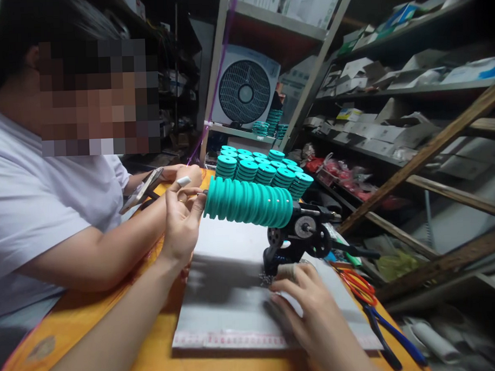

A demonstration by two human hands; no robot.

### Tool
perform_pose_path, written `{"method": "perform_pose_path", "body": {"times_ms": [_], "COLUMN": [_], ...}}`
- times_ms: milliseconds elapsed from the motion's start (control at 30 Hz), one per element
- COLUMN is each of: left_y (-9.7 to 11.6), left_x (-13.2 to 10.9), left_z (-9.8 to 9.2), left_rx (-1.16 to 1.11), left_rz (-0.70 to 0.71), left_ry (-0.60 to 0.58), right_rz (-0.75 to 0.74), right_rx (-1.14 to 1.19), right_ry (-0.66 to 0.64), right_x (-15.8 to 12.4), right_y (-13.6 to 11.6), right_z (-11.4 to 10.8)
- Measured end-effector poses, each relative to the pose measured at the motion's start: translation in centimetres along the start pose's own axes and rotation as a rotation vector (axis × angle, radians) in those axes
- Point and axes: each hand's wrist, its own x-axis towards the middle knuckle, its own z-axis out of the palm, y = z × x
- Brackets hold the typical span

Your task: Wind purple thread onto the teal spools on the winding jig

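A long row of ribbed green spools [248, 201] lies sideways on a black geared device [306, 227]. At its left end is my left hand [183, 217], thumb and fingers pinched on the end of the spool row. My right hand [302, 297] is low over the grey board [227, 294], beside a small scatter of tiny silvery pieces [266, 279]. Its fingers are curled, with a wrapping round one finger; whatever they may hold is too small to make out. Small white dots show on the spools near the device.
Stacked green spools [265, 171] stand behind the row. Pliers [386, 332] and an orange coil [358, 285] lie right of the board on the yellow table [89, 315]. At left a person [57, 214] sits with forearms on the table. A fan [245, 91] and shelves stand behind.
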Motion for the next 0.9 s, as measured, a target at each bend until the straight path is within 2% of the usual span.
{"method": "perform_pose_path", "body": {"times_ms": [67,167,367,467,533,633,767,833,900], "left_y": [0.1,0.2,0.0,-0.1,-0.1,0.0,0.2,0.2,0.1], "left_x": [0.0,-0.1,0.0,0.1,0.1,0.0,0.0,0.0,0.0], "left_z": [0.1,0.2,0.1,0.0,0.0,0.0,0.0,0.0,-0.1], "left_rx": [0.003,-0.006,-0.008,-0.026,-0.029,-0.020,-0.020,-0.021,-0.021], "left_rz": [0.011,0.024,0.010,0.017,0.013,-0.002,-0.006,-0.008,-0.007], "left_ry": [0.012,0.019,0.011,-0.001,-0.007,-0.009,-0.011,-0.016,-0.024], "right_rz": [0.057,0.087,0.067,0.036,0.001,-0.061,-0.122,-0.141,-0.178], "right_rx": [0.018,0.008,0.006,-0.014,0.015,0.103,0.153,0.152,0.120], "right_ry": [-0.034,0.016,0.060,0.070,0.079,0.151,0.431,0.524,0.548], "right_x": [-1.0,-0.8,0.2,0.4,0.9,3.0,7.4,9.6,11.4], "right_y": [0.3,0.6,1.3,1.2,0.5,-0.8,-2.0,-2.0,-1.9], "right_z": [1.7,3.3,4.6,4.6,3.7,0.8,-3.3,-4.2,-4.3]}}
